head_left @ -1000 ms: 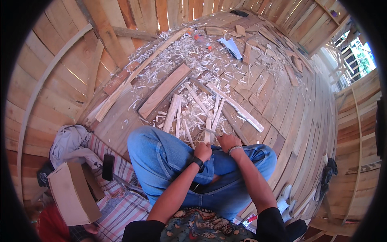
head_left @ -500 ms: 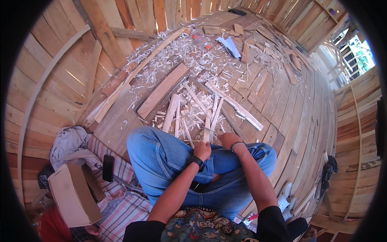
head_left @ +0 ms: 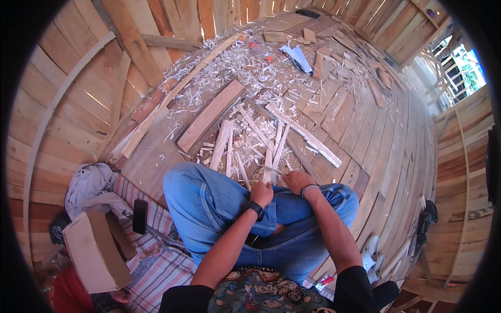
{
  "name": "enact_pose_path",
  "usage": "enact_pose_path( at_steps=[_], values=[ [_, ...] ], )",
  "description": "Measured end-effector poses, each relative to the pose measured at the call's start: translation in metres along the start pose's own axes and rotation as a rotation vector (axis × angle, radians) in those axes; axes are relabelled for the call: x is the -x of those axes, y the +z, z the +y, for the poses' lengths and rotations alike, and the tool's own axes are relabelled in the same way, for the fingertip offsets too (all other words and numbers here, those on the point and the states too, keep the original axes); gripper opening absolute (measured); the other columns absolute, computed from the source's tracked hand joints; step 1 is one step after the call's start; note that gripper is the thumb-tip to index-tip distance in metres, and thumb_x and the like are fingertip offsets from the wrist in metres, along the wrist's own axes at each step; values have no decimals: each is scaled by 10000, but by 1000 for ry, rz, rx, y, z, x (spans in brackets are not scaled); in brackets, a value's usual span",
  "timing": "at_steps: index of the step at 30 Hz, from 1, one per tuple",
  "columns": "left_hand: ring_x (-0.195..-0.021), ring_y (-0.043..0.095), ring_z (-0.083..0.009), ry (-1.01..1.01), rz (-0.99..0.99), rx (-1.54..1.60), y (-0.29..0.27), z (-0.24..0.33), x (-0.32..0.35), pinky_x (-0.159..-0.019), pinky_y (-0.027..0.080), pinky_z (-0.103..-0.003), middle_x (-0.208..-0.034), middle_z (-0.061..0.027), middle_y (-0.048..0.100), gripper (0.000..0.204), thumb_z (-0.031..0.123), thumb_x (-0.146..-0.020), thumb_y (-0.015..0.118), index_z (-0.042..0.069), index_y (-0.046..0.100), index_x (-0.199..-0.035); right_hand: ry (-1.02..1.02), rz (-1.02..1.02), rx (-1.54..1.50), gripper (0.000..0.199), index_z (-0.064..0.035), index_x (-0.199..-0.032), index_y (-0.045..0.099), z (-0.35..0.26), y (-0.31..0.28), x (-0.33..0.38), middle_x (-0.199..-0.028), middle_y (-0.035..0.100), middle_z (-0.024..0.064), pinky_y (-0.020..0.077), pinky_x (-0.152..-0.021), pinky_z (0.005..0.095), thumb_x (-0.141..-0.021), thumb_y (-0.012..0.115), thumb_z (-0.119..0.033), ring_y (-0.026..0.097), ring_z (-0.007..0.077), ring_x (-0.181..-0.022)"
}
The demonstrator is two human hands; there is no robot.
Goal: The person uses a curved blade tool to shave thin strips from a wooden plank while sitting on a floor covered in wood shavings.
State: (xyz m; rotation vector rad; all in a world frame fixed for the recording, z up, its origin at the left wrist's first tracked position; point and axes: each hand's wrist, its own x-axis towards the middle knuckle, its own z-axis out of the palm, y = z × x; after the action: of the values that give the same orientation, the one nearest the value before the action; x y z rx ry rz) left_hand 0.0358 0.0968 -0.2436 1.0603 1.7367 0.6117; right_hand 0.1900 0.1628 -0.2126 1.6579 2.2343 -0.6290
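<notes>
My left hand (head_left: 262,193) is closed round the near end of a pale wooden strip (head_left: 268,163), which points away from me over my crossed legs. Just to its right, my right hand (head_left: 297,181) grips a knife (head_left: 275,170); the handle is hidden in the fist. The thin blade reaches left and lies across the strip, a little beyond my left fingers. Several other pale strips (head_left: 229,151) lie fanned out on the floor ahead, among curled wood shavings (head_left: 249,143).
A thick reddish plank (head_left: 211,116) lies ahead on the left, a long rough-edged slat (head_left: 308,136) on the right. Shavings, offcuts and a blue sheet (head_left: 296,58) lie farther off. At my left are a cardboard box (head_left: 94,255), a phone (head_left: 140,216) and another person's hand (head_left: 121,296).
The knife blade has shifted slightly along the strip with my right hand. My left hand stays in place on the strip.
</notes>
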Motion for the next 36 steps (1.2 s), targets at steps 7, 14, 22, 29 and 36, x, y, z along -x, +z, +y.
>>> enact_pose_path(
  at_steps=[7, 14, 22, 29, 36],
  values=[
    [-420, 602, -260, -39, -32, -27, -3, -1, -3, -420, 481, -374, -527, -188, 584, 435, 277, -913, 472, -104, 572, -730, -42, -34, 29, 498, -24, -924, 657, -10, -15, 7, -936, 654, 220, 500, -807, 449, -936, 387, -442, 632, 375, -898],
    [-436, 610, -271, -37, -38, -45, -1, 4, -1, -493, 506, -386, -538, -181, 596, 412, 269, -912, 474, -86, 591, -739, 4, 16, 68, 473, -44, -913, 663, -9, -9, 9, -903, 668, 187, 517, -754, 444, -932, 406, -441, 651, 338, -869],
    [-434, 602, -268, 86, 73, -136, 28, -45, -30, -426, 473, -384, -566, -189, 596, 402, 271, -915, 490, -95, 584, -776, 44, 165, 132, 428, -70, -868, 658, -22, 1, 16, -796, 671, 157, 529, -645, 429, -921, 445, -438, 668, 313, -772],
    [-844, 618, -419, -61, -14, -36, 13, -19, -17, -761, 477, -482, -843, -282, 631, 417, 307, -886, 501, -79, 629, -796, 71, 115, 102, 441, -64, -905, 658, -27, -3, 17, -843, 673, 166, 531, -673, 427, -926, 435, -443, 665, 318, -800],
    [-547, 620, -307, 11, 54, -69, 16, -30, -24, -517, 483, -407, -629, -215, 609, 417, 277, -905, 502, -102, 607, -769, 64, 101, 113, 451, -50, -907, 663, -25, -10, 24, -852, 676, 169, 528, -692, 420, -924, 438, -440, 664, 319, -817]
  ],
)
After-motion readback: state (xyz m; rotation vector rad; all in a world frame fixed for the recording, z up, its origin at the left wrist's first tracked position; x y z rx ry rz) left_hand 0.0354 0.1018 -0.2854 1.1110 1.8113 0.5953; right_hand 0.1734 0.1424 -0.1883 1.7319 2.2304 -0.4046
